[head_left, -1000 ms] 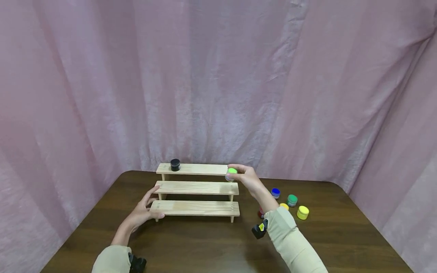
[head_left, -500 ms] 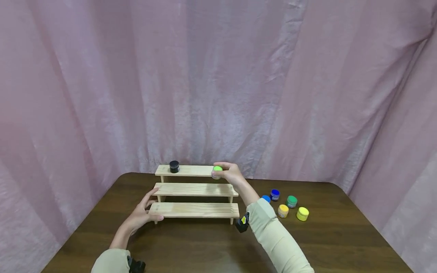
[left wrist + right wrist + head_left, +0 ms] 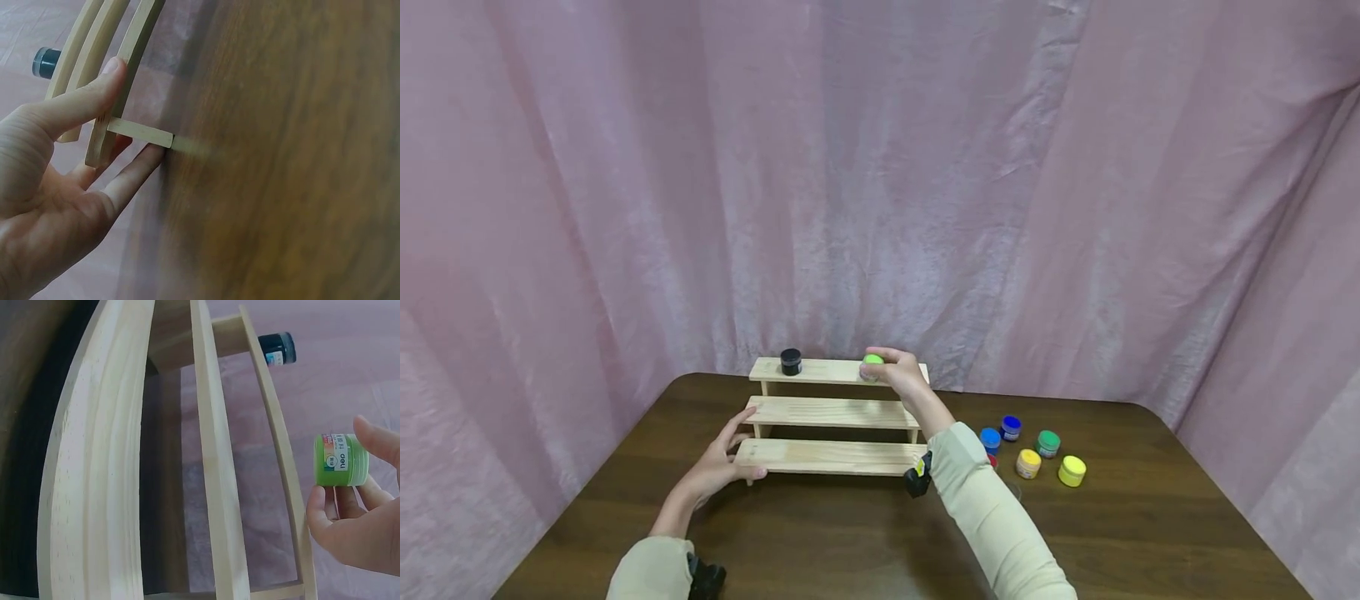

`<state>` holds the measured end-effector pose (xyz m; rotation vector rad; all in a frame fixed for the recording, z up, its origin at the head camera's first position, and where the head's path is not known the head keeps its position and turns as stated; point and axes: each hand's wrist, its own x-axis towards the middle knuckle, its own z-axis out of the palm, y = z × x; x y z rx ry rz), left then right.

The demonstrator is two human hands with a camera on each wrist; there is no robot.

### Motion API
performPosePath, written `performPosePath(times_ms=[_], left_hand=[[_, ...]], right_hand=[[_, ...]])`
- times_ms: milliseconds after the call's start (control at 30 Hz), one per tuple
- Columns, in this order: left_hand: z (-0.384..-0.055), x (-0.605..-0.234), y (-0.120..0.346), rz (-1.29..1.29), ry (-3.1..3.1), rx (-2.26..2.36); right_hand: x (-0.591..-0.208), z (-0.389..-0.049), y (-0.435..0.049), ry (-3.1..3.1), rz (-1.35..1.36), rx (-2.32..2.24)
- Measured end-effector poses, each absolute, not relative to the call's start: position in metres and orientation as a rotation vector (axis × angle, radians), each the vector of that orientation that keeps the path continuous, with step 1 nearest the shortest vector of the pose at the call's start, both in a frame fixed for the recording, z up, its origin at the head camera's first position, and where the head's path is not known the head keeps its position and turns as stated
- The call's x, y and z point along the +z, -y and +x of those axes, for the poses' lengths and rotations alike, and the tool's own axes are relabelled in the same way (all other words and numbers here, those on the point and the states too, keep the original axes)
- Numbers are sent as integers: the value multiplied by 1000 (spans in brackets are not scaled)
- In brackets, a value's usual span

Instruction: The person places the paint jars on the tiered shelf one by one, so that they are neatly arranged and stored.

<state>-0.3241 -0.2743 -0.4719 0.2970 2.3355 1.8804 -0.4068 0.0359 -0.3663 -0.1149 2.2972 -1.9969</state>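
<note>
A three-step wooden display rack point(image 3: 835, 410) stands on the table. At its left end my left hand point(image 3: 715, 469) grips it; in the left wrist view the thumb presses the front shelf point(image 3: 134, 50) and fingers reach round behind to a leg point(image 3: 140, 131). My right hand point(image 3: 904, 377) holds a light-green paint jar point(image 3: 340, 460) between thumb and fingers, upright at the right part of the top shelf point(image 3: 829, 372). The right wrist view shows a narrow gap between jar and shelf. A black paint jar point(image 3: 791, 362) stands on the top shelf's left part.
Right of the rack, several paint jars stand on the dark wooden table point(image 3: 820, 533): dark blue point(image 3: 1011, 428), blue point(image 3: 990, 441), green point(image 3: 1048, 443), orange-yellow point(image 3: 1028, 463) and yellow point(image 3: 1072, 471). A red one point(image 3: 993, 461) is mostly hidden by the right sleeve. A pink curtain point(image 3: 880, 183) hangs behind.
My right hand has carried the light-green jar leftward from the rack's right end and slightly up to the top shelf. The left hand has kept its grip on the rack.
</note>
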Motion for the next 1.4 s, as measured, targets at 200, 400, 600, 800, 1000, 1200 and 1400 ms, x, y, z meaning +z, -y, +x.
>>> performPosePath(times_ms=[200,400,600,800,1000,1200,1400], left_hand=[[-323,-472,273,317,-2325,1888],[-322,-473,273,265,-2353,1865],[-322,-473,269,266,-2348,1867],[-323,-469,265,272,-2372,1841],[-325,-473,265,266,-2385,1838],[-324,-477,264,257,-2364,1859],[-324,-476,263,253,-2365,1868]], right_hand=[[-368,-412,-32,-2274,-117,-2001],[-369,-416,-21,-2269,-137,-1998],[-370,-420,-14,-2349,-152,-1931],[-370,-423,-12,-2337,-126,-1961],[-372,-425,-8,-2338,-153,-1943],[-376,-425,-6,-2351,-152,-1932],[-376,-423,-5,-2325,-208,-1925]])
